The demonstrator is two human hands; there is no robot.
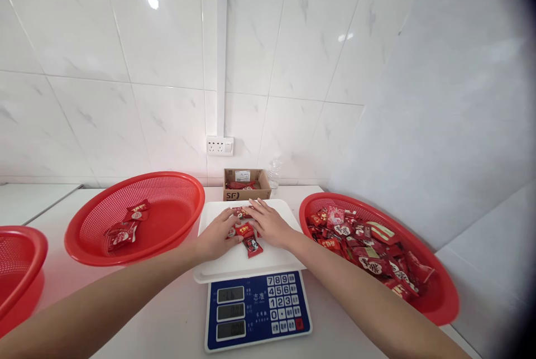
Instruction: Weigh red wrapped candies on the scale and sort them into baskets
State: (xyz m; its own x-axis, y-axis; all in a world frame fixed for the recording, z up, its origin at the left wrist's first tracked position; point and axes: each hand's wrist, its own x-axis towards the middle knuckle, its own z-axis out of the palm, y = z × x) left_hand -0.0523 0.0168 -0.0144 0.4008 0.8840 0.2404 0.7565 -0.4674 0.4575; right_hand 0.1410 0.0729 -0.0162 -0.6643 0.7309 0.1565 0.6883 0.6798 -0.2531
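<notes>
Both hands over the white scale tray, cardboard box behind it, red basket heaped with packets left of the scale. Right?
One error: the heaped red basket is right of the scale, per the head view. The left hand and right hand over the white tray, and the cardboard box behind, stand.

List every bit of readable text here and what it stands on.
"SF)": cardboard box
"志准": blue scale panel
"7 8 9", "4 5 6", "1 2 3", "0 ·": keypad on that panel
Too small, faint or blurred: the panel's other lettering, the readouts, the box's white label, the print on the red packets.
</notes>
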